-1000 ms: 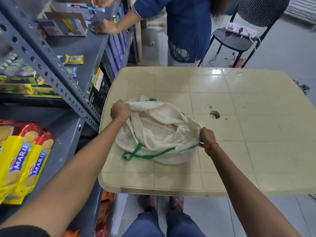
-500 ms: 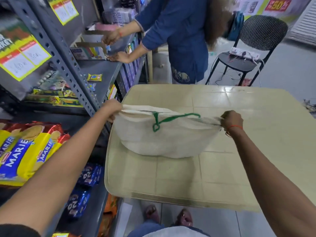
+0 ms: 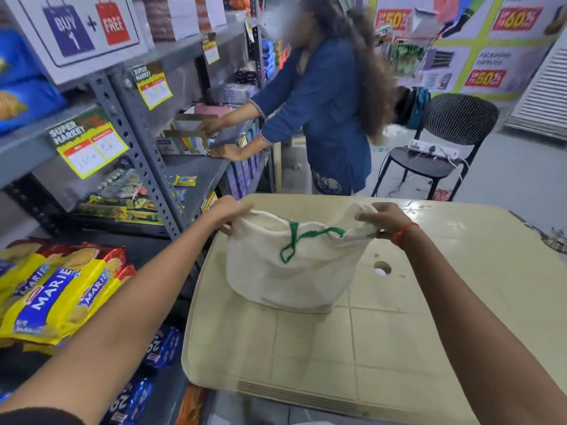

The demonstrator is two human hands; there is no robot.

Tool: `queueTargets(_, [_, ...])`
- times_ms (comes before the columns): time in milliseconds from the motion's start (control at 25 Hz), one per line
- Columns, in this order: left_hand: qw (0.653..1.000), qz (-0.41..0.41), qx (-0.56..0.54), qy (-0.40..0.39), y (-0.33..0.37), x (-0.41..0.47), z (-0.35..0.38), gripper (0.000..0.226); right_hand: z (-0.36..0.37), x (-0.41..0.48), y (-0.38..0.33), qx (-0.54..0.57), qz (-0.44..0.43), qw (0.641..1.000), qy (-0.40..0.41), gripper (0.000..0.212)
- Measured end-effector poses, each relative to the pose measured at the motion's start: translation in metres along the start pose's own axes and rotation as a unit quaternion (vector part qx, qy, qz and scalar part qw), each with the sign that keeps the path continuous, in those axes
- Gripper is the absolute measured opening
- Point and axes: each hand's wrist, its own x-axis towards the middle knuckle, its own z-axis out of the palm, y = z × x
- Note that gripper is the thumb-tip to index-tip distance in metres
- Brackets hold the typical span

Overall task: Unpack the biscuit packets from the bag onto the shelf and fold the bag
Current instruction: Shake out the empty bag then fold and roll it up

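A white cloth bag with green handles hangs over the beige plastic table, its bottom resting on the tabletop. My left hand grips the bag's top left corner. My right hand, with a red thread on the wrist, grips the top right corner. The bag looks limp and I cannot see inside it. Yellow Marie biscuit packets lie stacked on the grey metal shelf at my left.
Another person in a blue top stands beyond the table, hands on the shelf beside a cardboard box. A black chair holds a power strip. Blue packets fill the lower shelf. The table has a centre hole.
My hands lifted the crumpled bag off the table, stretched it wide, then brought its top corners closer and higher. My view has tilted upward.
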Motion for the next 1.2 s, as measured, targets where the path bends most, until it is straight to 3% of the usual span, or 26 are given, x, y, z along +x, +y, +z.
queueTargets(80, [0.978, 0.033, 0.202, 0.037, 0.000, -0.007, 0.006, 0.033, 0.000, 0.004, -0.003, -0.197, -0.048, 0.979, 0.023, 0.016])
queueTargets(160, [0.945, 0.029, 0.322, 0.052, -0.004, -0.007, 0.003, 0.054, -0.008, 0.006, -0.002, -0.348, -0.063, 0.932, 0.078, 0.007])
queueTargets(280, [0.925, -0.003, 0.380, 0.029, -0.014, -0.009, -0.013, 0.070, -0.028, 0.011, 0.014, -0.384, -0.037, 0.911, 0.144, 0.007])
queueTargets(400, [0.920, -0.013, 0.383, 0.079, -0.020, -0.009, -0.018, 0.049, -0.031, 0.016, 0.028, -0.406, -0.026, 0.892, 0.196, 0.016])
queueTargets(480, [0.905, -0.001, 0.417, 0.084, -0.021, -0.010, -0.020, 0.035, -0.027, 0.015, 0.031, -0.402, -0.017, 0.891, 0.209, 0.020])
queueTargets(560, [0.891, 0.028, 0.452, 0.034, -0.024, -0.012, -0.026, 0.034, -0.031, 0.012, 0.027, -0.378, 0.001, 0.893, 0.244, 0.022])
queueTargets(640, [0.893, 0.054, 0.446, -0.017, -0.024, -0.012, -0.035, 0.027, -0.042, 0.012, 0.025, -0.357, 0.008, 0.892, 0.278, 0.022])
queueTargets(680, [0.900, 0.068, 0.430, -0.028, -0.023, -0.013, -0.040, 0.019, -0.047, 0.015, 0.023, -0.346, 0.013, 0.902, 0.257, 0.020])
queueTargets(720, [0.922, 0.080, 0.377, -0.041, -0.020, -0.011, -0.044, 0.012, -0.050, 0.015, 0.018, -0.327, 0.012, 0.922, 0.206, 0.015])
queueTargets(800, [0.978, 0.062, 0.178, -0.088, -0.013, -0.007, -0.046, 0.021, -0.051, 0.009, 0.008, -0.235, 0.025, 0.970, 0.065, 0.010])
queueTargets(840, [0.987, 0.041, 0.093, -0.125, -0.010, -0.007, -0.047, 0.020, -0.050, 0.006, 0.002, -0.163, 0.032, 0.986, 0.026, 0.012])
queueTargets(1000, [0.976, 0.016, -0.040, -0.212, 0.001, -0.007, -0.060, 0.005, -0.050, 0.000, -0.016, 0.018, -0.012, 0.998, 0.055, 0.016])
queueTargets(1080, [0.973, 0.001, -0.032, -0.228, -0.002, -0.003, -0.060, 0.008, -0.052, -0.001, -0.016, -0.003, -0.001, 0.999, 0.038, 0.014])
queueTargets(1200, [0.950, -0.044, 0.174, -0.255, -0.014, -0.003, -0.047, 0.017, -0.056, 0.005, -0.007, -0.025, 0.006, 0.998, 0.064, 0.010])
